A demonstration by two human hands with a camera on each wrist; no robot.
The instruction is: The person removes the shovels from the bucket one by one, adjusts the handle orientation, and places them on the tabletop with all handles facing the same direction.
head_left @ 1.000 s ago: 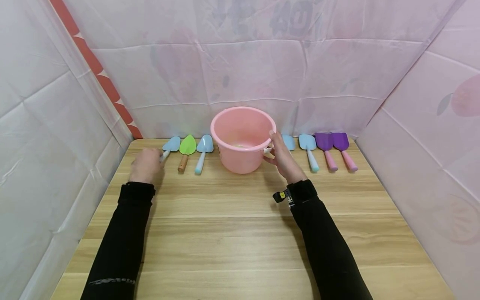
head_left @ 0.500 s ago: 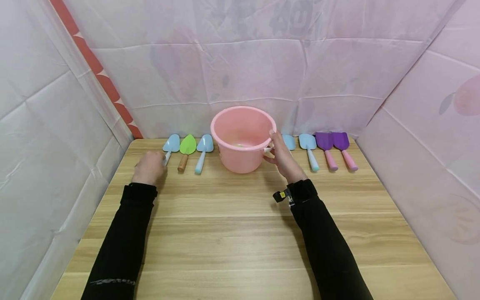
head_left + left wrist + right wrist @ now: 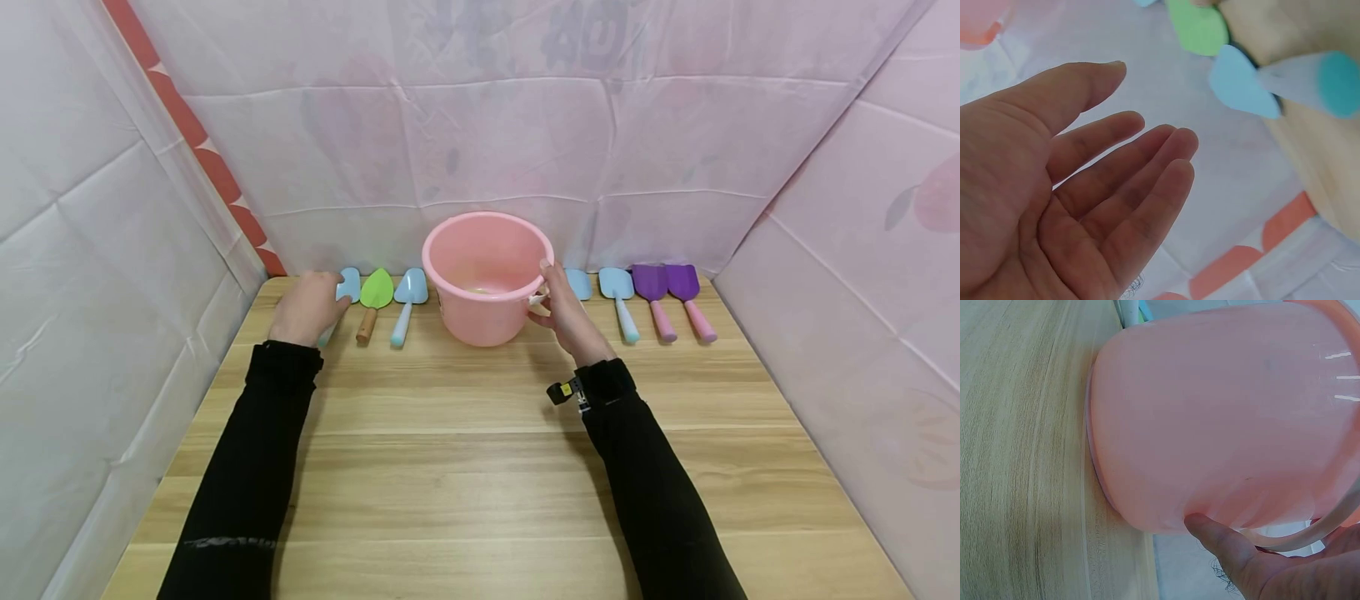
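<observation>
Wooden table (image 3: 480,467) — a pink bucket (image 3: 486,279) stands upright. Right hand (image 3: 567,317) grips its rim; left hand (image 3: 306,308), fingers straight, hovers empty over a blue trowel (image 3: 347,287).

Wooden table (image 3: 480,467): pink bucket (image 3: 487,279), toy shovels (image 3: 651,296) along back edge.

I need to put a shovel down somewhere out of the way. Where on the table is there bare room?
The wooden table is bare in front of the pink bucket, between the two sleeves and toward the near edge. The back edge is crowded: shovels flank the bucket, with the left hand over the leftmost blue shovel and the right hand on the bucket.
</observation>
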